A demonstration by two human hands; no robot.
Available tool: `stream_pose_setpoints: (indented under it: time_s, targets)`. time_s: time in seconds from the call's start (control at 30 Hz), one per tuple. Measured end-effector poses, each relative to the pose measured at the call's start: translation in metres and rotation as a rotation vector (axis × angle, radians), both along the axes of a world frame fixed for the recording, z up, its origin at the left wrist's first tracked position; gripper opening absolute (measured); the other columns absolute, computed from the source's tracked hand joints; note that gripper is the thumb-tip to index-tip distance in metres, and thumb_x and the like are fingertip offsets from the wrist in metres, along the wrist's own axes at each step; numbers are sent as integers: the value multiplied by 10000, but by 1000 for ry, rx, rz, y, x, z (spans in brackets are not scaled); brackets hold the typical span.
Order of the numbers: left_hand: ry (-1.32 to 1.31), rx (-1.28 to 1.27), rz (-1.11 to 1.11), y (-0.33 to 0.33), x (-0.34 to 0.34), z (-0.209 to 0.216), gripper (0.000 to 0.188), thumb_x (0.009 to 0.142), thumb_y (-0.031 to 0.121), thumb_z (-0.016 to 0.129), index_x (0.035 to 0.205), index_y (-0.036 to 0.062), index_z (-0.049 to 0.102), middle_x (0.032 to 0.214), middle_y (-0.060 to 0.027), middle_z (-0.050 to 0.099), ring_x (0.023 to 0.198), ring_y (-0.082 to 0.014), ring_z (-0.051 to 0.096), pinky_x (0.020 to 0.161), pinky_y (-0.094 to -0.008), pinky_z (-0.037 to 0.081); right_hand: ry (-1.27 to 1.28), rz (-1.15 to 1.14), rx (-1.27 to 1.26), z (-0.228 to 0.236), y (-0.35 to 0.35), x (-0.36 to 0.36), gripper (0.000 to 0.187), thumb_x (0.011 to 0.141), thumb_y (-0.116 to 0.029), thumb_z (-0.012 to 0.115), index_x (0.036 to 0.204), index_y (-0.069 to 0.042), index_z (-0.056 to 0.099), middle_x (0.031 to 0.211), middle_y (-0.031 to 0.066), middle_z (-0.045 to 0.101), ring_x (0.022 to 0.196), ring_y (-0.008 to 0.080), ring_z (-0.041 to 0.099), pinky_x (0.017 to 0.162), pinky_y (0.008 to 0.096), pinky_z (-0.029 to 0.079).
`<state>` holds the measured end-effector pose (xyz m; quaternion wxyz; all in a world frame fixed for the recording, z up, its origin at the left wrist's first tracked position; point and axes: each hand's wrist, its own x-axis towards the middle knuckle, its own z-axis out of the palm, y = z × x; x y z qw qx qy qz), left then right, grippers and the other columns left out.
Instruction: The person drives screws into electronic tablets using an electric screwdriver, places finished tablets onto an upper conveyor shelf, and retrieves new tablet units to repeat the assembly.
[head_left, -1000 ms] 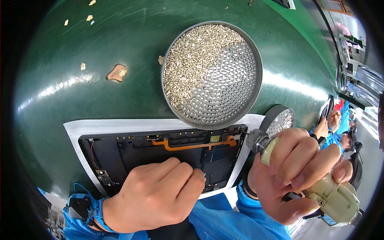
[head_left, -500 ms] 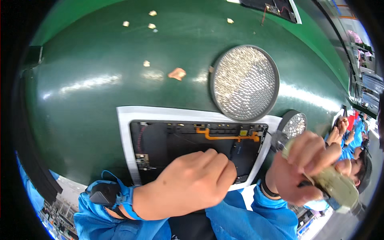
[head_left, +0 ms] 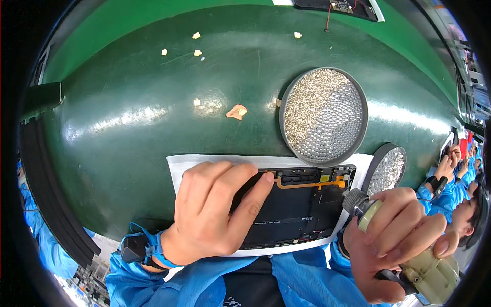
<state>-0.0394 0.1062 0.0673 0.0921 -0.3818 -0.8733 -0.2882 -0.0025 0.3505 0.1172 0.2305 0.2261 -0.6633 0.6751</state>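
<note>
Head cam, blk device (head_left: 286, 210) w/ orange strip (head_left: 306, 185), L hand (head_left: 212, 210) grip unclear, R hand (head_left: 396, 233) holding driver (head_left: 432, 279)

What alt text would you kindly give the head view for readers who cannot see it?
The right hand holds a green tool near an open black device; the left hand lies over its left side. Beyond, a large tray of metal bits stands on a green table, with a smaller tray to the right.
</note>
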Motion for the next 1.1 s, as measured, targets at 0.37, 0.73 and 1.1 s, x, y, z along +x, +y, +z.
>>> stream_pose_setpoints:
  time_s: [0.37, 0.73, 1.1]
  targets:
    - [-27, 16, -67, 3, -1, -1, 429, 612, -9, 812, 1037, -65, 795, 1084, -183, 732, 937, -331, 671, 751, -409, 571, -94, 46, 28, 1, 6, -1, 684, 1027, -405, 725, 1486, -91, 327, 973, 26, 531, 666, 150, 530, 487, 301, 473]
    - [52, -17, -75, -2, -3, -4, 324, 748, 83, 743, 1021, -79, 804, 1090, -192, 759, 1017, -298, 713, 828, -392, 596, -131, 29, 35, 0, 3, 1, 684, 1016, -359, 745, 1503, -125, 326, 953, 15, 518, 678, 152, 525, 533, 311, 501]
    - [95, -149, 18, 15, 15, 1, 296, 798, 64, 720, 1029, -106, 794, 1104, -219, 759, 1061, -334, 719, 907, -443, 619, -151, -22, 39, 6, -1, 1, 615, 1040, -351, 714, 1493, -116, 371, 973, 16, 522, 708, 152, 529, 550, 316, 492]
